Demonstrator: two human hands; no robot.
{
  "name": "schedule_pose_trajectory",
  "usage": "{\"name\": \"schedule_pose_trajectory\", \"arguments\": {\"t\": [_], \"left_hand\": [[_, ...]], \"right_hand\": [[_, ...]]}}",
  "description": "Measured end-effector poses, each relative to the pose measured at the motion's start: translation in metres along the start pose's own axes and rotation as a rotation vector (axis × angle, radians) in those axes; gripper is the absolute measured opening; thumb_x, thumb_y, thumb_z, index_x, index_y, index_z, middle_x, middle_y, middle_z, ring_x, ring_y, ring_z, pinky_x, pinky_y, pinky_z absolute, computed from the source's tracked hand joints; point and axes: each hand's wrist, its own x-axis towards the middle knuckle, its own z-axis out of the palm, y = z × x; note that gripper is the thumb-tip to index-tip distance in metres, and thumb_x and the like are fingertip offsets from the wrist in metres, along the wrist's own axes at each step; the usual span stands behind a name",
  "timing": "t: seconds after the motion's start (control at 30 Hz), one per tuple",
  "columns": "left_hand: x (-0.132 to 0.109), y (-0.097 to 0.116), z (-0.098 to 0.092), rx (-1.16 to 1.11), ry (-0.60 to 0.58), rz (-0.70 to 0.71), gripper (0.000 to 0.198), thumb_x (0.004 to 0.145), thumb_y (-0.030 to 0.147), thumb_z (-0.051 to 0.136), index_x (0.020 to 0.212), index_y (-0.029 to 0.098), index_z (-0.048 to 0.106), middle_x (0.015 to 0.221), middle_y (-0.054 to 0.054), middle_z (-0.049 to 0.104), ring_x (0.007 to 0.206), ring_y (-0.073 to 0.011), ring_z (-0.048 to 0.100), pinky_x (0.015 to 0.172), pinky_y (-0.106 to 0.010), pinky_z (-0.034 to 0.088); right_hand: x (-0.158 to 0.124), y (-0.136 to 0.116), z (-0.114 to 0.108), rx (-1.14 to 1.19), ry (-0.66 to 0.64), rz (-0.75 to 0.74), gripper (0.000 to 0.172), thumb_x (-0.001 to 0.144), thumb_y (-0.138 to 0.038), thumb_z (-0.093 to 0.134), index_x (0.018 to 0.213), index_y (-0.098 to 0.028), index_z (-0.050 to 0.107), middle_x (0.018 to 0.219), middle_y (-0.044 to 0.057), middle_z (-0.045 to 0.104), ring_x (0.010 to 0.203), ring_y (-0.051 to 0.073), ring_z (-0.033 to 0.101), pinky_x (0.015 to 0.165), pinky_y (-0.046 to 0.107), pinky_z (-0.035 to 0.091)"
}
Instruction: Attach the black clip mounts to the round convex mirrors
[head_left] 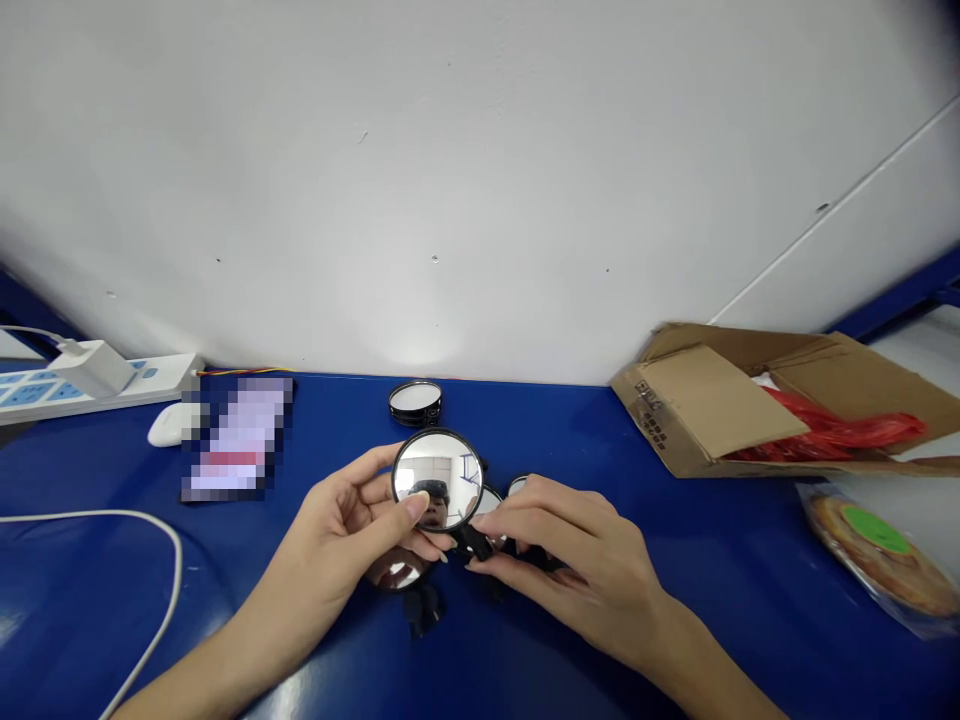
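A round black-rimmed mirror [442, 470] is held up in my left hand [352, 535], the thumb across its lower face and the fingers behind it. My right hand [577, 560] pinches the black bracket [474, 542] at the mirror's lower right. Below my left hand, another round mirror [399, 568] lies on the blue table [337, 680] beside a black clamp piece [424, 608]. More round mirrors lie behind my right fingers, partly hidden. Farther back, near the wall, sits a round mirror [415, 402] facing up, with a black rim.
At the left are a white power strip [169, 375] with a plugged charger [94, 368], a white case [174, 425], a blurred phone [240, 440] and a white cable [169, 600]. An open cardboard box [705, 400] holding red plastic [847, 425] and a wrapped pastry [885, 560] are at the right.
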Motion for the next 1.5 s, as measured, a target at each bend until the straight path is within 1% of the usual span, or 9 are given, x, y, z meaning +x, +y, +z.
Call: {"name": "schedule_pose_trajectory", "arguments": {"t": [0.13,0.23,0.33,0.6,0.87,1.03,1.23,1.3,1.5], "left_hand": [[-0.001,0.006,0.003,0.093,-0.021,0.005,0.038,0.102,0.043,0.088,0.124,0.016,0.076,0.077,-0.010,0.087,0.064,-0.0187,0.083,0.058,-0.018,0.060],[-0.003,0.008,0.003,0.120,-0.045,0.003,0.031,0.104,0.045,0.086,0.104,0.016,0.075,0.062,-0.004,0.081,0.045,-0.0151,0.074,0.047,-0.017,0.058],[-0.004,0.007,0.003,0.095,-0.042,-0.001,0.031,0.102,0.044,0.088,0.099,0.017,0.073,0.058,0.000,0.078,0.040,-0.0135,0.071,0.042,-0.016,0.057],[-0.003,0.008,0.004,0.104,-0.046,0.016,0.029,0.104,0.043,0.086,0.113,0.018,0.075,0.069,0.000,0.080,0.044,-0.0149,0.074,0.043,-0.018,0.061],[-0.001,0.005,-0.003,0.176,-0.029,0.014,0.040,0.104,0.054,0.083,0.120,0.019,0.074,0.066,-0.004,0.081,0.051,-0.0166,0.075,0.052,-0.020,0.057],[0.000,0.003,-0.006,0.198,-0.005,0.010,0.053,0.104,0.058,0.081,0.138,0.020,0.068,0.061,-0.004,0.080,0.052,-0.0187,0.074,0.051,-0.020,0.051],[-0.001,0.005,-0.004,0.207,0.038,0.027,0.075,0.105,0.057,0.080,0.167,0.025,0.051,0.063,-0.001,0.077,0.055,-0.0197,0.073,0.053,-0.022,0.052],[-0.002,0.005,-0.004,0.239,0.040,0.032,0.072,0.106,0.058,0.078,0.165,0.024,0.055,0.065,-0.002,0.077,0.056,-0.0191,0.073,0.053,-0.022,0.052],[-0.005,0.004,-0.003,0.430,0.011,0.101,0.042,0.099,0.053,0.089,0.129,0.026,0.079,0.075,-0.002,0.077,0.064,-0.0178,0.071,0.062,-0.025,0.061]], "right_hand": [[-0.001,-0.002,0.000,-0.108,0.001,-0.046,0.013,0.107,-0.021,0.082,0.120,-0.023,0.079,0.094,0.000,0.080,0.078,0.015,0.077,0.074,0.029,0.058],[0.000,-0.002,0.000,-0.174,-0.022,-0.073,0.011,0.109,-0.020,0.078,0.120,-0.021,0.078,0.094,0.001,0.081,0.079,0.016,0.078,0.074,0.031,0.058],[-0.001,-0.001,0.000,-0.214,-0.031,-0.095,0.010,0.109,-0.018,0.078,0.119,-0.019,0.076,0.094,0.002,0.081,0.080,0.017,0.079,0.075,0.032,0.058],[-0.002,-0.005,-0.002,-0.217,-0.051,-0.076,0.010,0.114,-0.019,0.072,0.124,-0.020,0.072,0.099,0.003,0.084,0.087,0.020,0.082,0.078,0.033,0.060],[-0.003,-0.002,-0.002,-0.129,-0.081,0.095,0.012,0.117,-0.033,0.069,0.124,-0.024,0.072,0.100,0.002,0.079,0.080,0.014,0.076,0.072,0.028,0.056],[0.000,-0.001,-0.004,-0.061,-0.086,0.198,0.022,0.118,-0.044,0.066,0.123,-0.024,0.074,0.097,0.000,0.075,0.067,0.010,0.068,0.062,0.024,0.052],[0.003,-0.002,-0.007,0.127,-0.159,0.326,0.022,0.116,-0.046,0.069,0.122,-0.026,0.077,0.093,0.000,0.070,0.070,0.012,0.066,0.063,0.024,0.054],[0.003,-0.002,-0.008,0.211,-0.179,0.388,0.020,0.114,-0.044,0.072,0.121,-0.027,0.078,0.094,0.000,0.069,0.073,0.013,0.066,0.064,0.024,0.055],[0.004,-0.005,-0.011,0.358,-0.151,0.521,0.014,0.109,-0.037,0.080,0.121,-0.029,0.080,0.091,-0.001,0.072,0.071,0.014,0.068,0.066,0.024,0.057]]}}
